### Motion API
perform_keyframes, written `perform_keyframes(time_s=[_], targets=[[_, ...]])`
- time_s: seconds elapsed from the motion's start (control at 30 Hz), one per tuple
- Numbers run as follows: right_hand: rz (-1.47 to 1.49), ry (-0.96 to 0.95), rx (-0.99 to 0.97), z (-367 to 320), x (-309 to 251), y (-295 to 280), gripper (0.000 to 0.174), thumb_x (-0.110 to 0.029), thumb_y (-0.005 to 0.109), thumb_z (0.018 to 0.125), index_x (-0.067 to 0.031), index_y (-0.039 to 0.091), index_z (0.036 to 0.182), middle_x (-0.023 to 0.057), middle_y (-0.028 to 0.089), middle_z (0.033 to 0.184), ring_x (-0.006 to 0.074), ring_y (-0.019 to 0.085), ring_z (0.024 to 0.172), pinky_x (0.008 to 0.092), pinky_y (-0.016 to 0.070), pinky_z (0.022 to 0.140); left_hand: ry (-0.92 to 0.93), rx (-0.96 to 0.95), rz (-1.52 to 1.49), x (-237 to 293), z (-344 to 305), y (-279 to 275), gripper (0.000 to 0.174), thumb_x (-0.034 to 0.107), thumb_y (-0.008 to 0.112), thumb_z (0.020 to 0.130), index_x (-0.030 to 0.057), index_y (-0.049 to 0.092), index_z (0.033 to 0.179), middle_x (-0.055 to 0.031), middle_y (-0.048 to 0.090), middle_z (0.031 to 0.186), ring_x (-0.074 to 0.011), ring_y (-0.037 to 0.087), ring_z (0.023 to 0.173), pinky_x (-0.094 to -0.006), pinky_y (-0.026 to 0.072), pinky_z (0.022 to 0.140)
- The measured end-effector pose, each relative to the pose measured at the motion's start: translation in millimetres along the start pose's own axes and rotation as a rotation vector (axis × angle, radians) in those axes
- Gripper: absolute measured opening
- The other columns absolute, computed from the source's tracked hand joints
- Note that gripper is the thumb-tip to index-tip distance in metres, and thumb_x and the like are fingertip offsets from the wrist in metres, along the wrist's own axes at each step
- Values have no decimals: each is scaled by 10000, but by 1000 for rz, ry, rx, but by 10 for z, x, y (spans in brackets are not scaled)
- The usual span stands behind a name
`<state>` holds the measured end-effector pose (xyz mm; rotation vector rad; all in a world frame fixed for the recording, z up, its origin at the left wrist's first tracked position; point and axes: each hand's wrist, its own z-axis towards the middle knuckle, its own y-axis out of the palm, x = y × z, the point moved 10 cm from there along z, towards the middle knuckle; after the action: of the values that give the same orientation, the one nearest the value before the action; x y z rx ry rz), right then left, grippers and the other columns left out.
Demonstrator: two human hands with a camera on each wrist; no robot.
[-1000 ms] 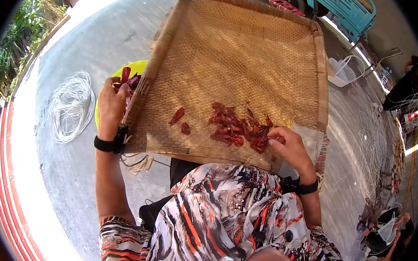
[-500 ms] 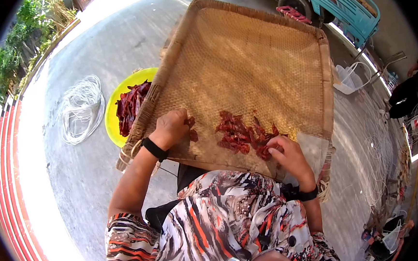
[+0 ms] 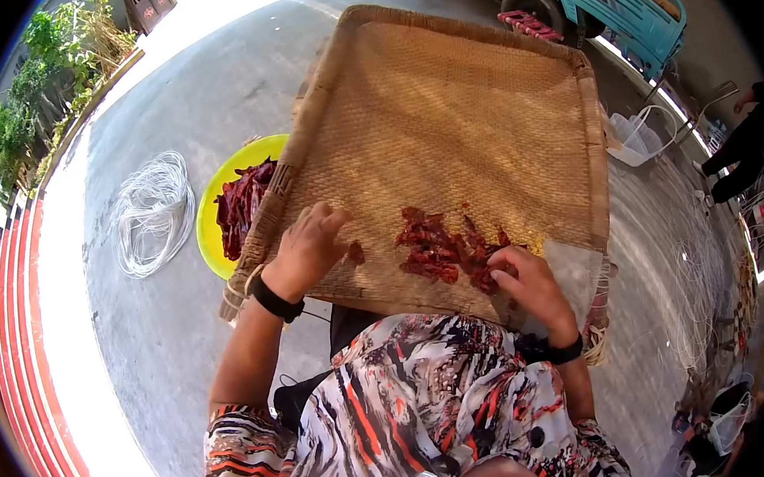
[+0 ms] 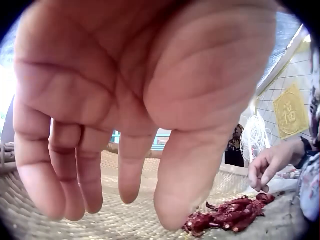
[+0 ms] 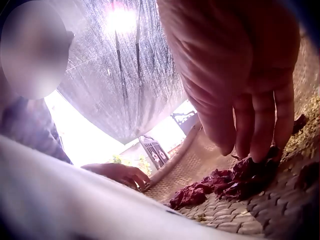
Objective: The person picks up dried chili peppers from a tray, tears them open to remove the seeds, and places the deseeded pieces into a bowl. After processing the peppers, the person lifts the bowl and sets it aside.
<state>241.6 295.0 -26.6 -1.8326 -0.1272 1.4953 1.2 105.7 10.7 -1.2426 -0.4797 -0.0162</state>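
A shallow woven tray (image 3: 462, 118) lies across the person's front, with a heap of dried red chillies (image 3: 432, 251) near its close edge. My left hand (image 3: 309, 248) hovers over the tray's near left part with nothing in its loosely bent fingers, as the left wrist view shows from the palm side. Beside its fingertips lies a small loose chilli piece (image 3: 355, 253). At the right end of the heap is my right hand (image 3: 529, 283). Its fingers hang down, and in the right wrist view the fingertips (image 5: 260, 150) touch the dark red chillies (image 5: 225, 182).
Left of the tray, partly under its rim, a yellow plate (image 3: 211, 237) holds more chillies (image 3: 240, 204). A coil of white cord (image 3: 154, 214) lies on the concrete floor. A teal cart (image 3: 613, 1) stands at the back right, near a clear plastic container (image 3: 632, 139).
My left hand came from the plate onto the tray, curled half a second ago and looser now. A chilli piece that lay left of the heap no longer shows. The right hand has barely moved.
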Motion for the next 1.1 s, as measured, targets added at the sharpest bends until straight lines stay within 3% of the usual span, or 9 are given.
perform_keyframes(time_s=[0.17,0.27,0.43,0.57,0.63,0.77,0.9,1.0,1.1], targets=[[-11,35,38,-39,69,-56,169,-132,641,891,-29,636,1026,108,650,952,241,645,893,350,500,782,20,-155,-157,10,90,497,107,58,725,733,50,651,809,-130,585,866,-326,618,863,-405,511,755],[3,38,28,-33,68,-47,158,-126,639,893,-33,644,1022,100,651,938,222,646,873,337,502,766,-27,-117,-78,36,104,435,144,63,731,737,51,654,857,-132,595,850,-331,637,817,-406,517,724],[188,2,-88,163,-297,84,196,-107,657,883,-29,648,1062,82,650,958,181,640,863,315,510,780,46,-161,-552,632,313,178,215,138,735,845,38,656,1019,-103,662,964,-229,667,826,-338,529,735],[496,-28,-338,428,-767,351,453,-116,688,882,-26,504,1286,71,630,1116,149,611,976,306,507,860,-83,-130,-954,908,532,-38,270,201,696,931,9,633,1111,-51,673,1045,-133,644,849,-305,524,754],[715,-58,-510,532,-923,599,602,-135,707,884,-20,393,1385,70,605,1194,138,591,1034,301,501,892,-28,-95,-1125,1025,684,-86,285,206,685,941,7,617,1132,-37,659,1042,-123,638,849,-296,520,756],[732,-338,-617,679,-1142,1026,688,-181,724,894,-12,315,1420,60,594,1192,129,576,1063,285,500,868,-123,-43,-1353,1070,859,-98,303,199,664,953,8,585,1174,-32,640,1041,-111,630,852,-270,504,773],[585,-219,-681,562,-1091,1333,562,-190,709,907,13,427,1349,59,635,1084,130,618,918,282,510,811,-225,72,-1284,807,1067,12,304,211,669,949,14,581,1164,-33,632,1034,-121,631,849,-286,505,731],[777,-41,-711,556,-1016,1426,466,-192,700,915,13,504,1285,57,657,1010,126,633,818,273,522,751,-69,224,-1064,573,1111,182,285,201,680,926,27,593,1134,-51,637,1000,-159,648,825,-311,512,710],[916,120,-721,531,-850,1590,424,-196,693,918,-1,537,1261,61,665,999,122,641,803,255,531,699,84,233,-349,634,1012,277,273,169,693,889,42,605,1115,-87,629,960,-207,656,816,-325,522,715]])
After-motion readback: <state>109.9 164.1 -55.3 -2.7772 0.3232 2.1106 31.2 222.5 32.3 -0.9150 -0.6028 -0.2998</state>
